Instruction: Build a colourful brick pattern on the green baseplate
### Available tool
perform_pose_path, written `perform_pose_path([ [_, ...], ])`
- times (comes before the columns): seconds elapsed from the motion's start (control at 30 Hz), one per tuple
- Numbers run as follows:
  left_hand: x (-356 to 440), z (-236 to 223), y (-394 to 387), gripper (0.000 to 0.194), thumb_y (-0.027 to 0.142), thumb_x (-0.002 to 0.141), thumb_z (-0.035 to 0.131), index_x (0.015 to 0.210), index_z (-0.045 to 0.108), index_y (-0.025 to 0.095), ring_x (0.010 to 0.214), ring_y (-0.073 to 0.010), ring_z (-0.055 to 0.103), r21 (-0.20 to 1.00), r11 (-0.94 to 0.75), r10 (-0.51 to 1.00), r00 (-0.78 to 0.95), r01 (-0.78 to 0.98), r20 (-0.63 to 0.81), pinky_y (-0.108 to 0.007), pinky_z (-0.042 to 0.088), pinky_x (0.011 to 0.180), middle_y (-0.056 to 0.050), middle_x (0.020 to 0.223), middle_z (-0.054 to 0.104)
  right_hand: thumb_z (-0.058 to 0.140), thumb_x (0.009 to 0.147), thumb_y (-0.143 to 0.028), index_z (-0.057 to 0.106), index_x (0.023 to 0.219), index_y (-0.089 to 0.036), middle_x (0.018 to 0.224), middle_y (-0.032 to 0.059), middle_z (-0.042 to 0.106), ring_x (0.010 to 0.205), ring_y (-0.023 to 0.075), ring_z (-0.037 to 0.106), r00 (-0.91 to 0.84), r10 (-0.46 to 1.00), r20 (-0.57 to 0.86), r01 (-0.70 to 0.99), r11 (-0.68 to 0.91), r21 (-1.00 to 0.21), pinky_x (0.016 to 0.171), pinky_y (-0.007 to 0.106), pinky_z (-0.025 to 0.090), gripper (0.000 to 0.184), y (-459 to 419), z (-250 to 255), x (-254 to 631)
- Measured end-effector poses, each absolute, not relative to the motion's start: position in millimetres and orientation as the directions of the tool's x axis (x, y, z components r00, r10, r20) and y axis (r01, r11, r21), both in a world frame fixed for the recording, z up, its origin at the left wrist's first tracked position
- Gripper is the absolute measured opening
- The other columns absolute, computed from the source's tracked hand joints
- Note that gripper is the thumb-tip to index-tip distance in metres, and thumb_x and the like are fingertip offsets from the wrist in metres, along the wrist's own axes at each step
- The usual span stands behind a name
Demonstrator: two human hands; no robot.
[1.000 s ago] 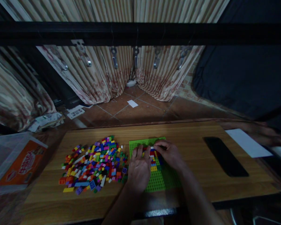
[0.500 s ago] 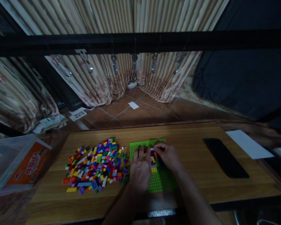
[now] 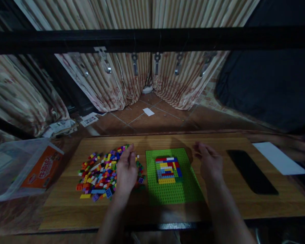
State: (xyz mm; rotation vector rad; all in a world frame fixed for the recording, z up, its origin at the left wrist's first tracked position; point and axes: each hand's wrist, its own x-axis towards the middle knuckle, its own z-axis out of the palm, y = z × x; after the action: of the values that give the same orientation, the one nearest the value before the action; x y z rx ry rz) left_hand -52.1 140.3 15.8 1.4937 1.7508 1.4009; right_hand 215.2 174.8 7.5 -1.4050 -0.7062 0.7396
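Observation:
A green baseplate [image 3: 165, 198] lies on the wooden table, carrying a flat block of red, blue, yellow, white and grey toy bricks [image 3: 167, 170]. My left hand [image 3: 127, 171] hovers at the right side of a heap of loose toy bricks [image 3: 101, 176], its fingers stretched forward and nothing visible in them. To the right of the baseplate, my right hand [image 3: 211, 163] is raised above the table with loosely bent fingers, and no brick shows in it. Neither hand touches the baseplate.
A black slab-like object [image 3: 252, 172] and a white sheet [image 3: 279, 157] lie at the right. Left of the table stands a clear plastic bin [image 3: 7, 189] with an orange label. Beyond the table a black bar with metal hooks [image 3: 157, 62] crosses in front of striped curtains.
Both hands have lifted off the brick block and moved apart, the left toward the heap and the right beyond the baseplate's right edge. The block is now uncovered. The view has shifted slightly.

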Motion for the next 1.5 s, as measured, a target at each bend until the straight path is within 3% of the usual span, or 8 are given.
perform_pose_path([
  [0.2,-84.2,25.6,135.9,0.036,0.035,0.086,0.054,0.113,0.064,0.014,0.099,-0.0223,0.065,0.966,-0.054,0.851,-0.495,0.251,0.176,-0.038,0.050,0.091,-0.010,0.109,0.070,0.069,0.073,-0.044,0.071,0.080,-0.019,0.080,0.0064,0.072,0.075,0.0189,0.065,0.484,0.863,0.146,0.095,0.114,-0.989,0.064,0.029,0.049,0.026,159.8,21.7,178.5],
  [0.33,-93.1,27.7,132.3,0.037,0.034,0.084,0.056,0.113,0.064,0.012,0.100,-0.0227,0.065,0.975,-0.048,0.833,-0.531,0.215,0.158,-0.038,0.051,0.091,-0.010,0.107,0.070,0.068,0.076,-0.041,0.072,0.087,-0.024,0.086,0.0048,0.072,0.079,0.0201,0.065,0.079,0.984,0.159,0.259,0.134,-0.957,0.070,0.033,0.051,0.020,138.1,22.2,139.3],
  [0.47,-101.1,26.8,131.0,0.035,0.031,0.083,0.059,0.112,0.065,0.012,0.097,-0.0223,0.066,0.984,-0.051,0.833,-0.536,0.170,0.136,-0.037,0.051,0.088,-0.011,0.107,0.070,0.064,0.082,-0.031,0.071,0.095,-0.027,0.091,0.0029,0.069,0.085,0.0191,0.064,-0.383,0.917,0.108,0.410,0.274,-0.870,0.074,0.032,0.050,0.015,119.3,16.5,110.5],
  [0.67,-109.0,27.1,126.7,0.032,0.030,0.083,0.060,0.109,0.066,0.014,0.095,-0.0214,0.067,0.988,-0.037,0.855,-0.507,0.149,0.108,-0.035,0.051,0.088,-0.009,0.104,0.071,0.058,0.084,-0.016,0.068,0.100,-0.031,0.099,0.0019,0.066,0.093,0.0192,0.061,-0.570,0.819,0.072,0.550,0.444,-0.708,0.081,0.033,0.048,0.023,113.9,11.5,92.6],
  [0.9,-111.8,26.8,123.6,0.029,0.030,0.083,0.059,0.106,0.068,0.014,0.096,-0.0211,0.066,0.979,-0.018,0.877,-0.468,0.202,0.112,-0.033,0.050,0.089,-0.008,0.106,0.071,0.057,0.086,-0.017,0.066,0.098,-0.028,0.100,0.0033,0.064,0.094,0.0203,0.060,-0.615,0.782,0.104,0.557,0.525,-0.643,0.082,0.034,0.048,0.019,115.1,-0.2,78.8],
  [1.07,-112.1,26.5,123.0,0.029,0.030,0.085,0.057,0.107,0.067,0.016,0.094,-0.0209,0.066,0.962,-0.008,0.899,-0.420,0.271,0.126,-0.033,0.050,0.087,-0.007,0.102,0.072,0.052,0.090,-0.022,0.065,0.096,-0.024,0.095,0.0041,0.064,0.089,0.0183,0.060,-0.547,0.825,0.144,0.524,0.472,-0.709,0.079,0.032,0.049,0.015,114.2,6.0,74.0],
  [1.23,-104.8,26.9,123.0,0.028,0.029,0.084,0.057,0.106,0.068,0.017,0.094,-0.0210,0.066,0.939,0.011,0.914,-0.385,0.344,0.131,-0.033,0.049,0.086,-0.005,0.099,0.072,0.053,0.090,-0.033,0.065,0.100,-0.024,0.096,0.0041,0.068,0.090,0.0183,0.064,-0.284,0.944,0.166,0.426,0.280,-0.860,0.079,0.033,0.050,0.018,121.1,10.7,93.5],
  [1.5,-86.2,20.0,124.7,0.030,0.030,0.086,0.054,0.110,0.066,0.016,0.096,-0.0203,0.066,0.916,0.004,0.949,-0.291,0.402,0.124,-0.033,0.051,0.087,-0.008,0.105,0.071,0.074,0.068,-0.039,0.073,0.090,-0.022,0.083,0.0035,0.074,0.078,0.0182,0.067,0.241,0.966,-0.096,-0.069,-0.082,-0.994,0.071,0.031,0.053,0.028,146.8,13.9,155.6],
])
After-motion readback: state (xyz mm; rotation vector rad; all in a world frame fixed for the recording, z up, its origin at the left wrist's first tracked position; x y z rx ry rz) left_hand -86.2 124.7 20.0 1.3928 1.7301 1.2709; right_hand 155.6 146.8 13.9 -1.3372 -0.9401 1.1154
